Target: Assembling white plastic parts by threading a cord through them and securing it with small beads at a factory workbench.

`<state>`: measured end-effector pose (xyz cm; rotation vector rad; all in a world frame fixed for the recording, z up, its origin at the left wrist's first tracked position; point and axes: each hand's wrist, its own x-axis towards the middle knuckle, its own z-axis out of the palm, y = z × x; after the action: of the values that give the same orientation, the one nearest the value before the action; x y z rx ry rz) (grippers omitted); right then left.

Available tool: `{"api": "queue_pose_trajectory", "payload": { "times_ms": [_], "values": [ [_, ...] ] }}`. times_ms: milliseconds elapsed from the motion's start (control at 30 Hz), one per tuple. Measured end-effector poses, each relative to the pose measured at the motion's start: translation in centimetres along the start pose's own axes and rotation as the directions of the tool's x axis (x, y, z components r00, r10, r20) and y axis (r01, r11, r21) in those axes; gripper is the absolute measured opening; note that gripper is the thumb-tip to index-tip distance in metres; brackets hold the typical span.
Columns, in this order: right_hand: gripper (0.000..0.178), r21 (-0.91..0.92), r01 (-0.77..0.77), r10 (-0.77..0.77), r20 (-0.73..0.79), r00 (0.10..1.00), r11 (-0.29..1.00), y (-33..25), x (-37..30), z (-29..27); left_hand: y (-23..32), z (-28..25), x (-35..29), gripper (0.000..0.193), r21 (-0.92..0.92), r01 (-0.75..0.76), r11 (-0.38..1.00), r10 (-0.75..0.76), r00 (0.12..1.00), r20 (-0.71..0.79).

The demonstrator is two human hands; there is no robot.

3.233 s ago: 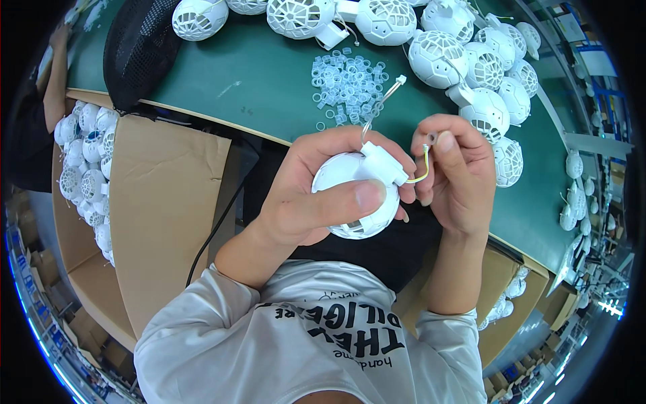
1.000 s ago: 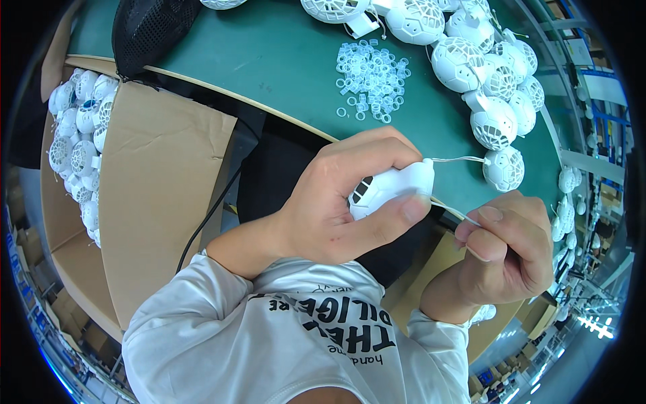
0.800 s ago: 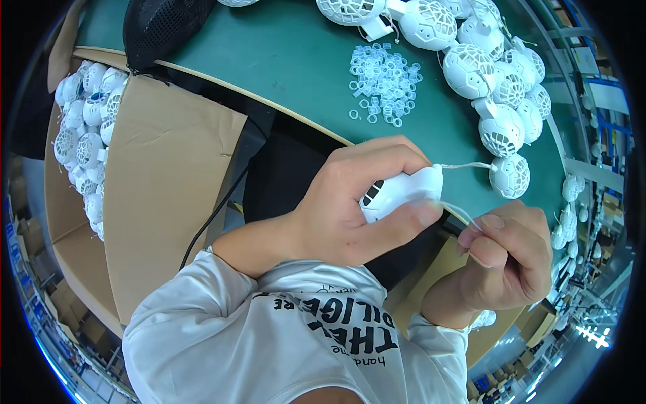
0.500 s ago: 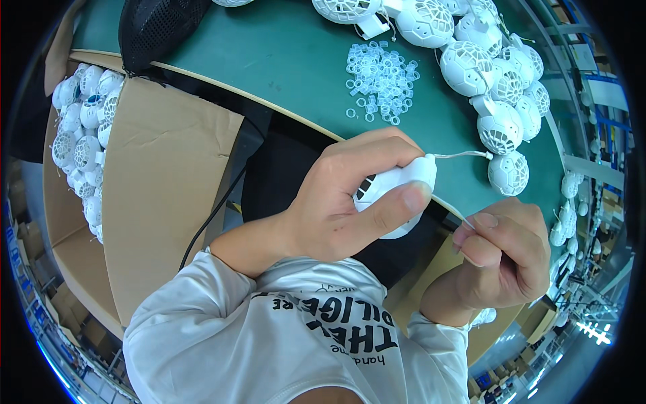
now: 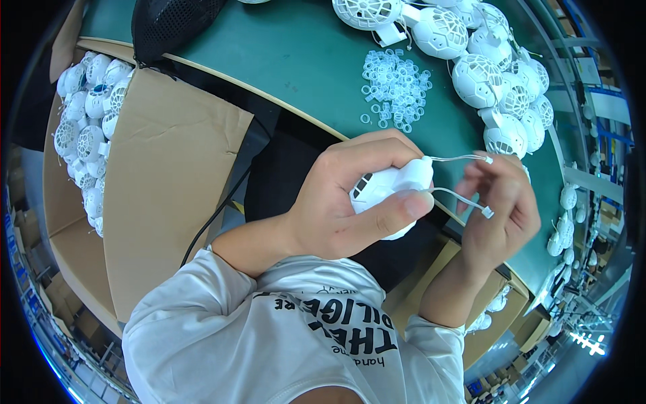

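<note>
— Hands first: where do we have them?

— Our left hand (image 5: 336,209) is wrapped round a white fan housing (image 5: 387,195), thumb pressed along its near side and fingers curled over the top, so it is closed firmly on that piece. We hold it above our lap, just off the near edge of the green desk (image 5: 296,60).

— And the other one?

— Our right hand (image 5: 501,209) sits just to the right of the housing, fingers half curled. Two thin white wires (image 5: 457,196) run out of the housing's right end toward it, each ending in a small white connector (image 5: 487,213). The tips lie against our fingers; whether we pinch them we cannot tell.

— So which way do the wires lie?

— Their long axis runs left to right, from housing to right hand, the upper lead nearly level and the lower one sagging down. The right hand is clearly the nearer one to the connectors; the left is fully taken up with the housing.

— What else is about us?

— On the desk ahead, a heap of small clear rings (image 5: 396,87), and beyond it a row of white grille shells (image 5: 478,74). To our left, a cardboard box (image 5: 168,182) with more white shells along its far side, and a black mesh bag (image 5: 171,23) at the desk's corner.
</note>
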<state>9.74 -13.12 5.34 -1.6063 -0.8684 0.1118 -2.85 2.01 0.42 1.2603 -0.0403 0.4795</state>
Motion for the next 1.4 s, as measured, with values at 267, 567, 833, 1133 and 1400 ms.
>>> {"api": "queue_pose_trajectory", "payload": {
  "times_ms": [267, 567, 833, 1133, 1400],
  "values": [
    [0.029, -0.527, 0.421, -0.255, 0.359, 0.898, 0.739, 1.5, 1.6, 4.1, -0.2, -0.5, -0.4, 0.059, -0.028, -0.288, 0.957, 0.281, 0.949, -0.140],
    [0.031, -0.617, 0.507, -0.169, 0.522, 0.836, 0.602, 1.0, 2.8, 6.9, 1.6, -2.8, -1.1, 0.039, -0.166, -0.223, 0.960, 0.162, 0.935, -0.317],
    [0.020, -0.476, 0.495, -0.419, 0.264, 0.869, 0.727, 1.9, 4.2, 4.1, 2.1, -1.9, -0.7, 0.037, -0.164, -0.090, 0.982, 0.037, 0.952, -0.304],
    [0.016, 0.586, -0.291, 0.246, 0.158, 0.956, 0.756, 3.2, 1.8, 0.1, 1.2, 0.1, 0.9, 0.035, 0.215, 0.037, 0.976, -0.033, 0.999, -0.023],
    [0.020, 0.675, -0.243, 0.261, 0.077, 0.962, 0.696, 4.3, 0.5, -0.3, 0.4, 0.9, 1.4, 0.034, 0.294, 0.077, 0.953, -0.058, 0.996, -0.074]
  ]
}}
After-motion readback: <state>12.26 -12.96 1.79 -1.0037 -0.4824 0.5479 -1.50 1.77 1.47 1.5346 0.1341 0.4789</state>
